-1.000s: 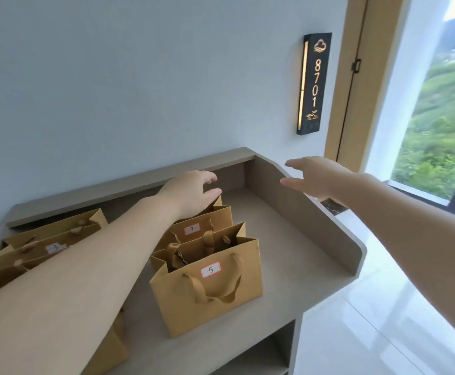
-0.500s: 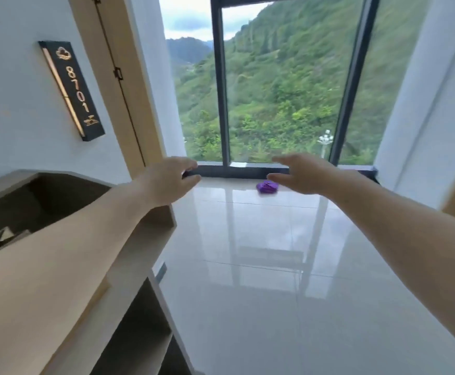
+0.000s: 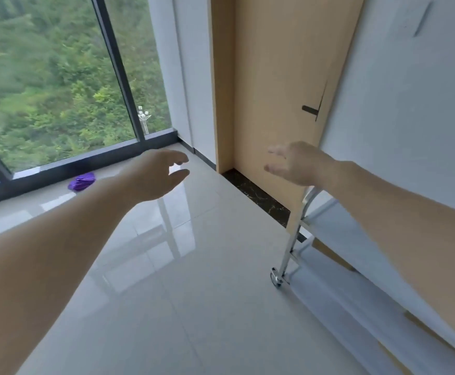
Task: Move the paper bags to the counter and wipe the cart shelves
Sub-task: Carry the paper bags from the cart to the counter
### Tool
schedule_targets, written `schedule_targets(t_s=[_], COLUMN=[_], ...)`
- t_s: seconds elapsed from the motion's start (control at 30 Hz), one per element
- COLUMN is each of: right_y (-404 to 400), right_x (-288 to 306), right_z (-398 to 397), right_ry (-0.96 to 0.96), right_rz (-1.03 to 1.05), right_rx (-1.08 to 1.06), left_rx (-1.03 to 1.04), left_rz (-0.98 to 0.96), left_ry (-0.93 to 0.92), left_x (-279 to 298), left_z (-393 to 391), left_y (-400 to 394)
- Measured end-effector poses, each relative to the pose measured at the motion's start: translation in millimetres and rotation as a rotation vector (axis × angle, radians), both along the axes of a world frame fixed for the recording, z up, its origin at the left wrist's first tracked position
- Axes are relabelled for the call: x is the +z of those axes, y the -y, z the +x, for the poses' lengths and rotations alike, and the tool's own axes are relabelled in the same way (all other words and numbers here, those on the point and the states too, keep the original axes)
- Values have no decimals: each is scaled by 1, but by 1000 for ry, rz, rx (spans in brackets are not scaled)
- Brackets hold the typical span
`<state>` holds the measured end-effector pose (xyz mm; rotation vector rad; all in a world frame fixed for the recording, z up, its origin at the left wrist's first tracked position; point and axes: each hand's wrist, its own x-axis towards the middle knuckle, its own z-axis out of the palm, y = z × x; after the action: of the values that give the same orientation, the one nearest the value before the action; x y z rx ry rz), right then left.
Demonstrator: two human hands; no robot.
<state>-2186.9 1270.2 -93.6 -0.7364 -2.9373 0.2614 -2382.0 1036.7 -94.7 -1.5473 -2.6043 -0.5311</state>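
We see both our arms stretched forward over a glossy pale tiled floor (image 3: 194, 307), and neither hand carries anything. Our left hand (image 3: 156, 174) hangs in the air with the fingers loosely curved and the thumb apart from them, so its grip is wide and holds nothing. Our right hand (image 3: 294, 163) is also raised, its fingers spread and fairly straight, the grip wide and holding nothing; it hovers just above the top corner of the cart (image 3: 296, 231), and we cannot tell whether it touches the rail.

The cart stands at the right edge of the view, against a pale wall. We see its shiny metal upright, a small caster wheel (image 3: 276, 278) on the floor, and light-coloured shelves (image 3: 337, 288) one above the other, largely hidden by our right forearm. Tan shapes show on the shelves beside our arm, too cut off for us to say what they are.

A crumpled purple cloth (image 3: 82, 181) lies on the floor well apart from the cart, just beside the dark frame of the large window (image 3: 58, 90), which looks out on green trees. Between window and cart stands a light wooden door (image 3: 280, 85) with a dark handle (image 3: 310, 110).
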Motion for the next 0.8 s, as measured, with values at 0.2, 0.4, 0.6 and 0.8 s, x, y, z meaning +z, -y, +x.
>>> schedule_targets(t_s=[0.2,0.4,0.6,0.8], right_y=[-37,-40,-18,6], right_x=[-4,-3,-1,-10], right_z=[111,169,230,284], right_ry=[-11,-48,-35,-60], right_rz=[-81,-100,-88,-88], right_rx=[-186,-323,-514,-672], left_rx=[-159,-272,-424,-612], left_rz=[4,-53,-24,-23], left_ry=[3,-31,34,-12], left_x=[-7,-8,-5,-15], left_z=[75,101,129,160], left_y=[-64,-99,-139,-161])
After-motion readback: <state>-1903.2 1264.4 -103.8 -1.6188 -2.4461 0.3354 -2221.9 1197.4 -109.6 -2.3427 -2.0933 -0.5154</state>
